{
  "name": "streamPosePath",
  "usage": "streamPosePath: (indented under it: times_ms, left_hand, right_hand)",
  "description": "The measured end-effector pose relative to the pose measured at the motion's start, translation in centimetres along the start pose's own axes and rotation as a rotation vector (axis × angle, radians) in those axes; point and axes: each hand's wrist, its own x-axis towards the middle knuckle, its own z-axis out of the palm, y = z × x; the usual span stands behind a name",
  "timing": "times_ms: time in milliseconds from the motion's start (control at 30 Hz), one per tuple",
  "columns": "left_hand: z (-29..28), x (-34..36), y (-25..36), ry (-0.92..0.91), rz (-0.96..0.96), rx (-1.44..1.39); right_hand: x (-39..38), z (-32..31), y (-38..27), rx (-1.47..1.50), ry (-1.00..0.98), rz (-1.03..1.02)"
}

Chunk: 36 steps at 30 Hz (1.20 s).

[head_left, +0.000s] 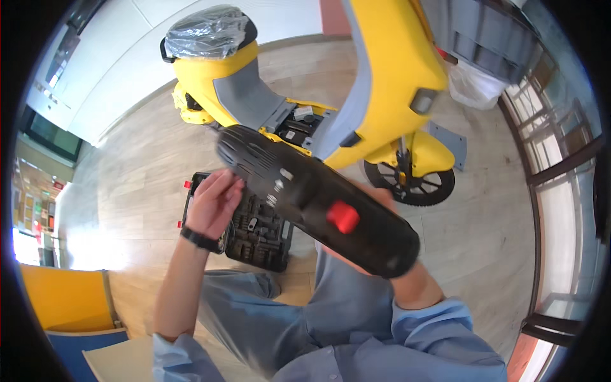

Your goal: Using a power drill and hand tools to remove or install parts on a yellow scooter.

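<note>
A large black power tool [296, 197] with a red button and grey vents lies diagonally across the view, in the air. My right hand [379, 197] grips it from behind, mostly hidden by its body. My left hand [216, 200] is raised at the tool's vented end, fingers curled against its edge; what the fingertips hold, if anything, is hidden. Below, an open black tool case [254, 245] of fitted pieces rests on the floor between me and a yellow and grey scooter [393, 76], whose footboard compartment [304, 127] is uncovered, showing dark components.
A grey bin [477, 38] and white bag [474, 89] stand behind the scooter. Yellow, blue and cream furniture [67, 296] is at lower left. A white cabinet [111, 63] lines the back left; glass-panelled frames [560, 191] run along the right.
</note>
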Motion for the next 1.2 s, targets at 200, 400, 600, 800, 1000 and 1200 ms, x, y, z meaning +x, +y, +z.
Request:
streamPosePath:
  times_ms: [200, 400, 600, 800, 1000, 1200]
  left_hand:
    - [7.8, 3.8, -9.6, -0.035, -0.16, 0.129]
    - [9.9, 10.9, -21.1, -0.007, -0.269, 0.158]
    - [8.6, 17.0, -30.6, -0.171, -0.387, 0.322]
    - [11.8, 20.2, -36.5, -0.129, -0.501, -0.193]
    - [14.8, 22.4, -37.4, -0.188, -0.443, -0.352]
    - [16.5, 22.9, -37.8, -0.132, -0.481, -0.2]
  right_hand:
    - [-10.2, -7.8, 1.3, -0.186, 0.178, 0.375]
    - [-17.5, -8.4, 7.2, -0.304, 0.377, 0.705]
    - [-20.2, -10.0, 13.3, -0.41, 0.207, 0.826]
    - [-21.9, -7.9, 18.1, -0.523, 0.153, 0.856]
    - [-23.8, -5.7, 21.3, -0.531, 0.209, 0.954]
    - [-26.7, -5.5, 24.0, -0.355, 0.485, 1.012]
